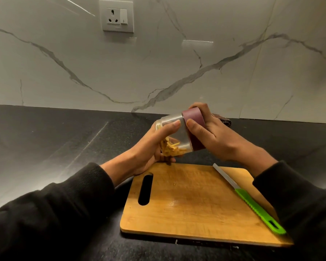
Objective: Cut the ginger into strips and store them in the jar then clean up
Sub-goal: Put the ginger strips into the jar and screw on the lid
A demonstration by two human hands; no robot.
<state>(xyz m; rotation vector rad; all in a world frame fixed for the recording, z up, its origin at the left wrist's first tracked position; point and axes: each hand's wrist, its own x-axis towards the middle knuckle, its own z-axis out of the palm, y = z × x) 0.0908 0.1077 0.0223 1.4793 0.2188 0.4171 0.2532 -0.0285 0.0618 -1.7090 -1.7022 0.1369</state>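
Glass jar [174, 132] of ginger strips [172, 148] is held tilted above the chopping board's [192, 202] far edge. Left hand [152, 146] grasps the body; right hand [205, 132] grasps the maroon lid [193, 117]. Advice: brace the body, turn the lid squarely until tight. Green-handled knife [252, 200] lies right.

white marble wall [177, 63] with a socket [116, 16] above a black counter [45, 140].
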